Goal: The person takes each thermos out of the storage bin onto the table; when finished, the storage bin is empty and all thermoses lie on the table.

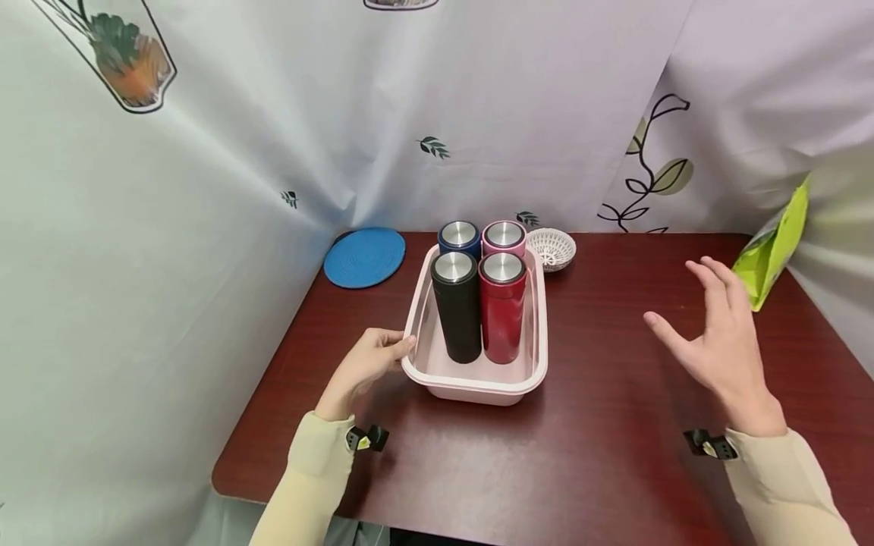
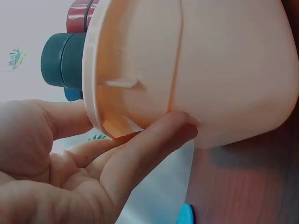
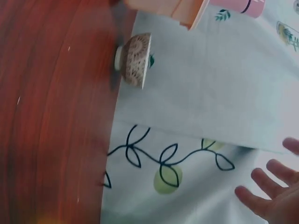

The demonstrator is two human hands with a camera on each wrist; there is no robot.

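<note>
A pale pink plastic tub [image 1: 474,394] stands on the table with a black flask [image 1: 457,318] and a red flask [image 1: 503,318] upright in its front part. Behind them are a blue flask [image 1: 460,236] and a pink flask [image 1: 504,236], mostly hidden below their lids. My left hand [image 1: 365,365] grips the tub's left rim. In the left wrist view its thumb lies over the rim, while the fingers lie under it against the tub's outer wall [image 2: 229,70]. Off to the right, my right hand [image 1: 727,349] is raised over the table, fingers spread and holding nothing.
A blue round mat [image 1: 365,258] lies at the table's back left corner. Just behind the tub's right side sits a white patterned bowl [image 1: 551,250]. A bright green packet [image 1: 774,246] leans at the back right. Printed cloth [image 1: 546,114] hangs behind the dark red tabletop [image 1: 608,425].
</note>
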